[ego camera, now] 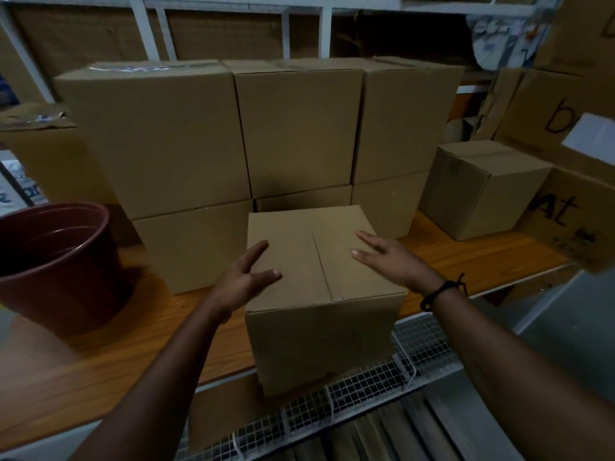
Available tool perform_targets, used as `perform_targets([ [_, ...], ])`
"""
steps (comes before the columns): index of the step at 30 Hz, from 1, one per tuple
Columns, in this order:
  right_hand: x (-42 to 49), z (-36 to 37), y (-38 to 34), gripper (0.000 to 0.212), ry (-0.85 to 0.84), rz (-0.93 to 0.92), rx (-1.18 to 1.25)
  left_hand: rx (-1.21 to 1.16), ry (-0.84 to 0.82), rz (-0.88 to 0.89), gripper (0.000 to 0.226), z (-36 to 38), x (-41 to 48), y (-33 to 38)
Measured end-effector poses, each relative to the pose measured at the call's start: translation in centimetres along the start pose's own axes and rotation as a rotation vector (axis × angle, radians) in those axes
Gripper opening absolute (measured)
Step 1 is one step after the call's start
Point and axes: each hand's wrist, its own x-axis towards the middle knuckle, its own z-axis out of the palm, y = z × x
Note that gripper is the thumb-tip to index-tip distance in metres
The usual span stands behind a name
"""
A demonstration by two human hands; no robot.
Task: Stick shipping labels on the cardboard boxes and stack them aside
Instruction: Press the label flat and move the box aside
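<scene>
A plain cardboard box (319, 277) stands at the front edge of the wooden shelf (116, 344), its top flaps closed with a seam down the middle. No label shows on it. My left hand (248, 277) is at the box's left top edge with fingers straight and spread. My right hand (386, 254) lies over the right side of the top, fingers straight, a black cord on its wrist. Neither hand holds anything. Behind the box rises a stack of larger cardboard boxes (299, 128), two layers high.
A dark red plastic bucket (56, 264) stands on the shelf at the left. A smaller taped box (479, 188) sits at the right, with printed cartons (565, 214) beyond it. A white wire rack (366, 390) runs below the shelf's front edge.
</scene>
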Motion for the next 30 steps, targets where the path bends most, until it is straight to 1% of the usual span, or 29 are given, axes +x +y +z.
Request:
perform_targets([
  [2,-0.9,-0.3,0.3,0.074,0.0,0.006,0.009,-0.005,-0.016,0.005,0.077,0.5,0.0,0.2],
  [5,-2.7,-1.3,0.7,0.08,0.044,0.031,0.017,-0.018,-0.057,0.006,0.076,1.6,0.3,0.4],
  [9,-6.2,-3.7,1.7,0.074,0.15,0.066,0.045,0.007,-0.128,0.035,0.075,4.8,1.5,1.7],
  [13,-9.8,-7.0,3.9,0.077,0.23,0.107,0.054,0.028,-0.184,0.063,0.083,9.2,2.5,3.4],
  [18,-13.6,-12.6,7.4,0.066,0.286,0.136,0.034,0.033,-0.268,0.078,0.077,16.2,3.8,5.4],
  [22,-15.7,-17.8,11.3,0.068,0.319,0.166,0.046,0.029,-0.286,0.086,0.079,23.3,4.8,7.1],
  [30,-18.1,-28.0,18.8,0.069,0.337,0.198,0.017,0.014,-0.274,0.072,0.074,36.3,7.7,9.5],
])
